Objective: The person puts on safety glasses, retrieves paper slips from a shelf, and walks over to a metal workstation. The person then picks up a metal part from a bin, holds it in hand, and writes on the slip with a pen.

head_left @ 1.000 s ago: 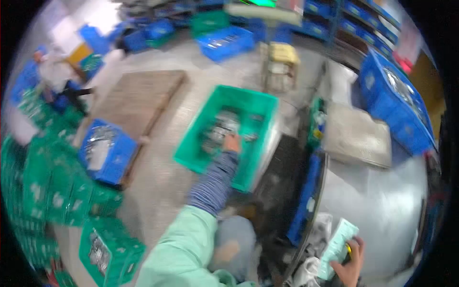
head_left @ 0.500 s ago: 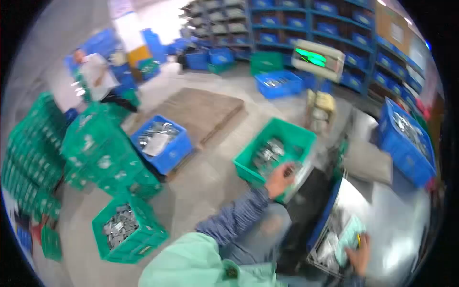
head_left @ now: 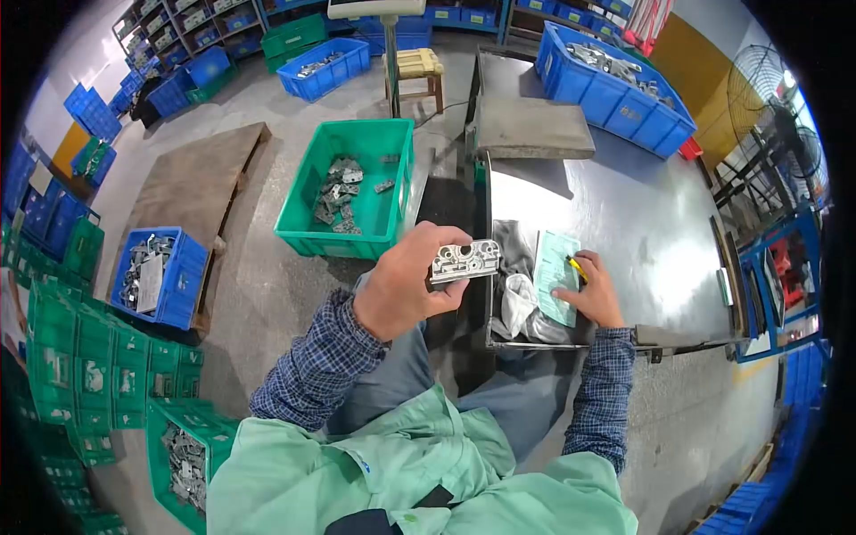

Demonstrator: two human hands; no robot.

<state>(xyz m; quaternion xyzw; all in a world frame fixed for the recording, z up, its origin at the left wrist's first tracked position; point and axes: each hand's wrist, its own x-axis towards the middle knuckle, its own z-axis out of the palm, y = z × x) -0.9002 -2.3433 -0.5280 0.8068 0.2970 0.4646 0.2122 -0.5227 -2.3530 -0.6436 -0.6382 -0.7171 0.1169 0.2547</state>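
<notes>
My left hand (head_left: 401, 283) is closed on a silver metal casting (head_left: 465, 260), a flat block with holes and recesses in its face. It holds the casting in the air at the left edge of the metal-topped bench (head_left: 642, 223). My right hand (head_left: 599, 294) rests on the bench with its fingers closed round a small yellow-and-black tool (head_left: 578, 267), mostly hidden by the fingers. Under that hand lies a light green printed sheet (head_left: 555, 276). Beside the sheet are crumpled grey and white cloths or bags (head_left: 519, 308).
A green crate (head_left: 290, 227) with similar metal pieces stands on the floor to the left. On the bench are a grey pad (head_left: 535, 125) and a blue crate (head_left: 624, 111) of metal parts. Behind stand a scale post (head_left: 392, 71) and a wooden stool (head_left: 417, 64).
My left hand has come away from the green crate's near side and now holds the casting up near the bench. My view has swung right. My right hand still has the yellow-and-black tool.
</notes>
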